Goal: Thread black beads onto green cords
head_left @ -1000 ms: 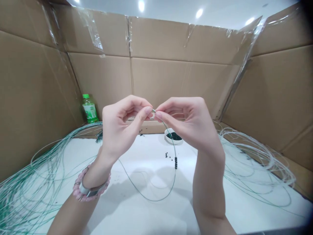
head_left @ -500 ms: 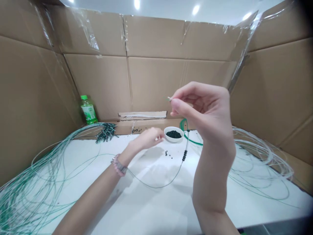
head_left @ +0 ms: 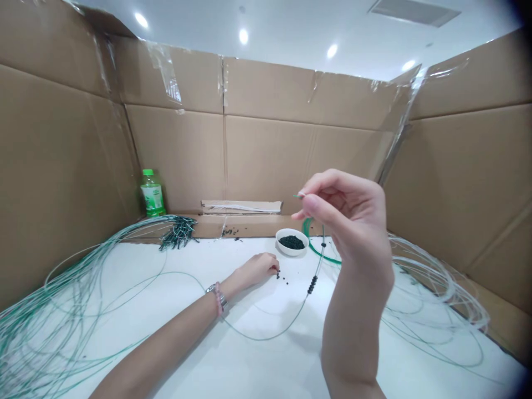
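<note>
Viewing from a distance, I am tracking the person's right hand (head_left: pixel 344 213), which is raised above the table and clenched in a tight pinch, its thumb and forefinger gripping the tip of a green-sheathed cord (head_left: pixel 318 266). The cord is hanging from that pinch toward 7 o'clock, running through a short row of strung dark beads (head_left: pixel 312 284) and sagging into a loop over the white tabletop (head_left: pixel 257 368).

The person's left hand (head_left: pixel 255 270) is resting low on the table, a pink beaded bracelet (head_left: pixel 219 296) circling its wrist. Its curled fingertips (head_left: pixel 274 269) are lying against loose dark beads (head_left: pixel 283 279) at the hand's 3 o'clock; I cannot tell whether they are grasping one. A small white bowl (head_left: pixel 292 252) holding more beads is sitting at the left hand's 2 o'clock and the right hand's 9 o'clock.

I am judging the high, firm pinch to be sound handling: a straight hang is stopping the strung beads from sliding, while fingertip work suits beads this small. Coils of the cord are lying at 9 o'clock (head_left: pixel 50 310) and 3 o'clock (head_left: pixel 432 310) from the hands, against the cardboard walls (head_left: pixel 266 160).
</note>
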Demonstrator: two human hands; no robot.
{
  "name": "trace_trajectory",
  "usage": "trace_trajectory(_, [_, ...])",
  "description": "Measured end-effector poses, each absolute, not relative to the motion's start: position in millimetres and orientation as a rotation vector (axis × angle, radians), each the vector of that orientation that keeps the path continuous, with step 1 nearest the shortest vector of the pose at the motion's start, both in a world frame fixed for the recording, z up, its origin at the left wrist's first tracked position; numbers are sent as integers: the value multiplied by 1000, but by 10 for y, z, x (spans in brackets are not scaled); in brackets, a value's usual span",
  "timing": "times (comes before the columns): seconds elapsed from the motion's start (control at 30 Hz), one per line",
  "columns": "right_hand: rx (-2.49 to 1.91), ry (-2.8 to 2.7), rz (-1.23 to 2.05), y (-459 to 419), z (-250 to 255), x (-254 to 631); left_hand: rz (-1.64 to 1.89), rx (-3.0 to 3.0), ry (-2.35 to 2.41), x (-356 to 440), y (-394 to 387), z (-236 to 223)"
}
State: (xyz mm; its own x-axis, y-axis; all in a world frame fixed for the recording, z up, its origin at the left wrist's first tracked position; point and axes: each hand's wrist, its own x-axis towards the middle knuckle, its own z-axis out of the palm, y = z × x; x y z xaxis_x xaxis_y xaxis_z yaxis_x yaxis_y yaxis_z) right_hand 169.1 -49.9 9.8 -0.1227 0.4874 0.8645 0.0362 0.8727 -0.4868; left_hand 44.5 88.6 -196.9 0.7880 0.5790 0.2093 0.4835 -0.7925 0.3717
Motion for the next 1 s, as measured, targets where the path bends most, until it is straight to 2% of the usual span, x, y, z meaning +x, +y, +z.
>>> trace_trajectory(0.27, [-467, -1596, 336, -383, 84, 1576, 488, 2531, 799, 517, 953, -2076])
trace_trajectory(0.4, [-466, -1610, 332, -359, 84, 1576, 655, 2399, 785, 524, 909, -1973])
trace_trajectory(0.6, [-562, -1569, 231, -322, 75, 1580, 1312, 1946, 755, 359, 784, -1098])
trace_trajectory(0.7, [-617, -1576, 192, -307, 43, 1481, 1508, 1745, 636, 210, 530, -615])
trace_trajectory(0.87, [-509, -1626, 247, -373, -3, 1297, 1476, 1261, 142, 75, 81, -244])
trace_trajectory(1.0, [-502, -1626, 203, -461, -12, 1263, 1423, 1199, 57, 73, -73, -198])
